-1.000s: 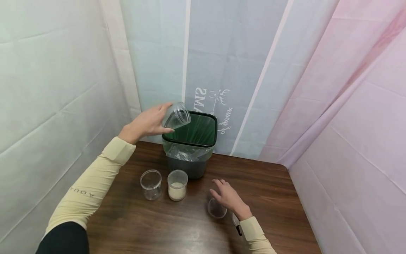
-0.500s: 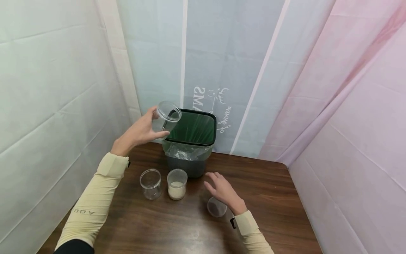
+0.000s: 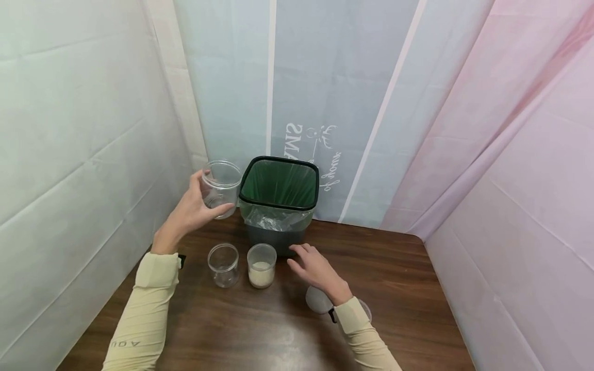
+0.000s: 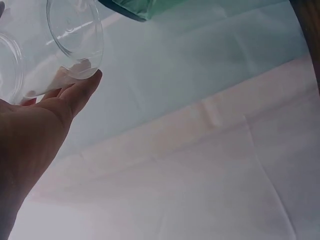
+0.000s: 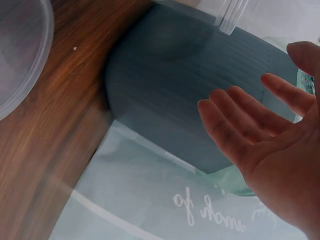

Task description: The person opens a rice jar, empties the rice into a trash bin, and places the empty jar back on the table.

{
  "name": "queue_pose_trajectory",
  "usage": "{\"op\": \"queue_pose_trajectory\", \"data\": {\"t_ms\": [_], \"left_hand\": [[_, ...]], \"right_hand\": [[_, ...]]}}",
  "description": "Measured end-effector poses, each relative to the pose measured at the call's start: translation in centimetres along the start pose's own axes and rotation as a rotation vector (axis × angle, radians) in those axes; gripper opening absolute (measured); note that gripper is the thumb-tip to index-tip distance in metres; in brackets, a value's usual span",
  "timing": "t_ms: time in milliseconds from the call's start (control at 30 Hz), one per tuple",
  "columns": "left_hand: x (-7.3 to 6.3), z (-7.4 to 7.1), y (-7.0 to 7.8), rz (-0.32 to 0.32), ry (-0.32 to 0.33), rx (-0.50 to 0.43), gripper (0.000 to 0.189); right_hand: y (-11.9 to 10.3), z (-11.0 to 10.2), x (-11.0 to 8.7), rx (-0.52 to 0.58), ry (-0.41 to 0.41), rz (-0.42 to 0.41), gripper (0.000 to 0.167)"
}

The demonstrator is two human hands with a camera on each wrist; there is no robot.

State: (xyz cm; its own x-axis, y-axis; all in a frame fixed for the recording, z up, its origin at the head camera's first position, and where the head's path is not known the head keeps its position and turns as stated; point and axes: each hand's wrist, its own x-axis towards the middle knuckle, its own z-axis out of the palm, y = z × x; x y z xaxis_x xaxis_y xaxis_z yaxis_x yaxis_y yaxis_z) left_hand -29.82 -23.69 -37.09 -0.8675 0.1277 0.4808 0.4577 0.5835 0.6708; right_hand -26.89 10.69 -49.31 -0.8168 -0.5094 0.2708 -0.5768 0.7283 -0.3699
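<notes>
My left hand (image 3: pixel 187 212) grips a clear plastic jar (image 3: pixel 221 188), mouth up and slightly tilted, beside the bin's left rim. In the left wrist view, fingers wrap under the see-through jar (image 4: pixel 75 30), which holds nothing visible. My right hand (image 3: pixel 321 270) hovers over the table, holding nothing, its fingers loosely bent. It is nearest to a clear jar part-filled with pale grains (image 3: pixel 261 273). In the right wrist view the palm of the right hand (image 5: pixel 280 155) shows in front of the grey bin. Left of the grain jar stands another clear jar (image 3: pixel 224 265), empty.
A grey bin (image 3: pixel 278 238) with a green liner and black rim stands at the table's back, against a printed curtain (image 3: pixel 339 103). Two round clear lids lie at the right: one lid (image 3: pixel 317 301) below the right hand, another lid (image 3: pixel 365 310) partly under the sleeve.
My left hand has drawn the jar left and down from over the bin, turning it from tipped to nearly upright. The right hand has moved a little left and up.
</notes>
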Motion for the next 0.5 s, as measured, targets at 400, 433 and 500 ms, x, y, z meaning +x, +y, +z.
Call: {"op": "queue_pose_trajectory", "data": {"t_ms": [400, 433, 500], "left_hand": [[-4.3, -0.2, -2.5, -0.064, 0.114, 0.018, 0.097], [-4.7, -0.2, -2.7, -0.081, 0.119, 0.021, 0.098], [-5.5, -0.1, -3.0, -0.120, 0.123, 0.028, 0.099]], "right_hand": [[-1.3, 0.9, 1.4, -0.017, -0.004, -0.041, 0.045], [-1.3, 1.0, 1.6, -0.020, -0.007, -0.041, 0.046], [-1.5, 1.0, 2.0, -0.028, -0.011, -0.043, 0.046]]}}
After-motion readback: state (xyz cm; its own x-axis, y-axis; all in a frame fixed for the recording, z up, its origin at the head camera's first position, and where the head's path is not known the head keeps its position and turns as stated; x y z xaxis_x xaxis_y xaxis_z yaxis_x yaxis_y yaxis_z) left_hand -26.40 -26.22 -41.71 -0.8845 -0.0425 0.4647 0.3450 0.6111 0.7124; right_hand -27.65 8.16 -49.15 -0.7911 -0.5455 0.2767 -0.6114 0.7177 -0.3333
